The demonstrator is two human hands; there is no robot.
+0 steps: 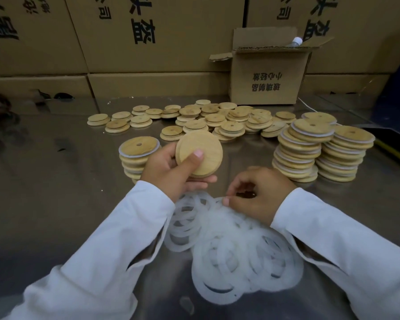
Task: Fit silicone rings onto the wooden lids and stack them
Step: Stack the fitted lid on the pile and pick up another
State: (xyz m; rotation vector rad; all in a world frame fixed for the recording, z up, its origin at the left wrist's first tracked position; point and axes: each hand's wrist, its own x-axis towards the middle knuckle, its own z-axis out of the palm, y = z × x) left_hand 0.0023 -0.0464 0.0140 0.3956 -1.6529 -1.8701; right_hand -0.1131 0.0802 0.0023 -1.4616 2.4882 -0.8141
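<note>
My left hand (171, 172) grips a round wooden lid (204, 146), thumb pressed on its face, above the metal table. My right hand (254, 195) reaches down into a heap of white silicone rings (231, 245) near me, thumb and forefinger pinching the edge of one ring (217, 200). A short stack of ringed lids (136, 153) stands just left of my left hand. Two taller stacks of ringed lids (298, 153) (343, 155) stand to the right. Several loose lids without rings (208, 121) lie scattered farther back.
The steel table (56, 192) is reflective. A small open cardboard box (268, 72) stands at the back right with a white-capped bottle in it. Large cartons (148, 38) form a wall behind. A yellow-edged object (393, 151) lies at the right edge.
</note>
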